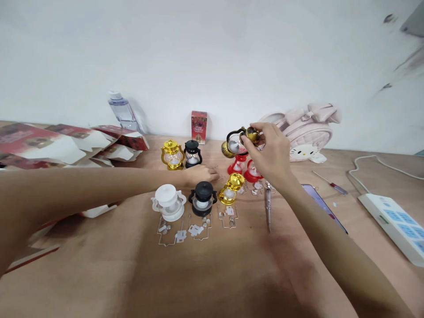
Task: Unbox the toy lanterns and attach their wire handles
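Note:
My right hand [273,148] grips a small black-and-bronze lantern [236,143] by its top, holding it tilted on its side above the table. Beneath it stand two red lanterns [236,165], partly covered by the hand and the held lantern. My left hand [201,176] rests low on the tabletop, fingers stretched toward tiny parts I cannot make out. Around it are a gold lantern [172,155], a black lantern [192,154], a white lantern [168,202], another black lantern [203,198] and a second gold lantern [232,188].
Wire handles [167,244], button cells [204,221] and white tags [181,236] lie before the lanterns. Red boxes [66,145] crowd the left. A bottle [122,112], upright red box [199,127], pink bag [306,132], screwdrivers [269,212], phone [324,207] and power strip [394,225] are also there.

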Demonstrator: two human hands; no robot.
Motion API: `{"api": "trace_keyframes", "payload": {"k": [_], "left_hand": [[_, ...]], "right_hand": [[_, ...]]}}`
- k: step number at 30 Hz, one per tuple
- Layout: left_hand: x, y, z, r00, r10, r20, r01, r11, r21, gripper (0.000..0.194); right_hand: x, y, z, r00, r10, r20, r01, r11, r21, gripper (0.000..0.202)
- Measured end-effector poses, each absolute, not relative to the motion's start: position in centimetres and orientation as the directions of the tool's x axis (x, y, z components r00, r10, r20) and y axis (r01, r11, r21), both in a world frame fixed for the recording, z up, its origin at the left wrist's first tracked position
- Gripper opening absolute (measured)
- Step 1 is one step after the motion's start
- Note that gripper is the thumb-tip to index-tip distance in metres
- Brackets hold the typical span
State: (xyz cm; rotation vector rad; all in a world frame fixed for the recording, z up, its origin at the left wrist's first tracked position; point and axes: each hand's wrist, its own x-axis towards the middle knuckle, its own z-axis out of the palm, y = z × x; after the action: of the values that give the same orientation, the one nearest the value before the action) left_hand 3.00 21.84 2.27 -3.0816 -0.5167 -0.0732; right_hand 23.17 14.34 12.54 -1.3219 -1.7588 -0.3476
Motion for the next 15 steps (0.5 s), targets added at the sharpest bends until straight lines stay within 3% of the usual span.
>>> {"api": "trace_keyframes", "payload": {"k": [8,15], "left_hand": [[3.8,23.4,0.5,0.932,0.346,0.112,0.350,-0.937,-0.022,0.017],[4.9,23.2,1.1,0.907,0.370,0.199,0.359,-0.929,0.090,0.018]], "right_hand": [[22.9,14.3,12.6,-0.065,0.607,0.792,0.869,0.425,-0.254,0.026],[22.6,14.7,12.7,-0.080,0.624,0.777,0.870,0.425,-0.252,0.027]]}}
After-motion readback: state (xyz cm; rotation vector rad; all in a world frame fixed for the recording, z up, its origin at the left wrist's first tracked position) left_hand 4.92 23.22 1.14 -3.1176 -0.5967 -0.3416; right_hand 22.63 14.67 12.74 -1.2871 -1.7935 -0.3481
